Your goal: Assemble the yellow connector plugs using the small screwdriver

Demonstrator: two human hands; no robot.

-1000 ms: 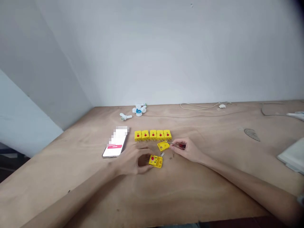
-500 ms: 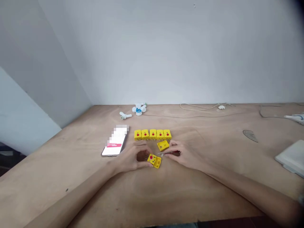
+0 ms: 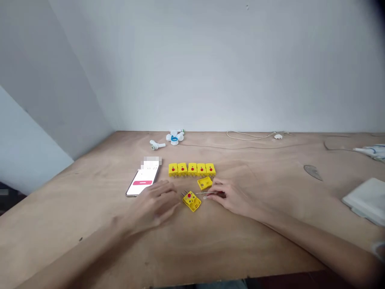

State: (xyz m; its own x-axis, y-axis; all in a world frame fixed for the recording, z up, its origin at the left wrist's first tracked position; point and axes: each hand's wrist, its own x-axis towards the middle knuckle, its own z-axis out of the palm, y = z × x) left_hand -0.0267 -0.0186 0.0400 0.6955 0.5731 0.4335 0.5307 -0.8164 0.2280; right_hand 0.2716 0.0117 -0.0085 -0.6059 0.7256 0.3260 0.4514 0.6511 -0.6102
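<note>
An opened yellow plug (image 3: 191, 201) with a red dot and metal pins lies on the wooden table. Just left of it is my left hand (image 3: 159, 202), blurred by motion and apart from the plug; its finger pose is unclear. My right hand (image 3: 228, 194) pinches a thin metal tool (image 3: 207, 193) whose tip points left toward the plug. Under that tip rests a small pale piece (image 3: 205, 197). Beyond my right fingertips sits a yellow cover (image 3: 205, 183), inner side up. Several closed yellow plugs (image 3: 192, 169) stand side by side in a row behind.
A phone (image 3: 143, 180) lies partly behind my left hand. White fittings (image 3: 175, 137) and a smaller white piece (image 3: 157, 145) are near the back edge. A pale cord (image 3: 252, 138) lies by the wall. At the right are a white case (image 3: 367, 200) and white-blue items (image 3: 373, 151).
My left hand has let go of the opened plug and moved left and slightly down. The plug now rests on the table, turned. My right hand still holds the tool.
</note>
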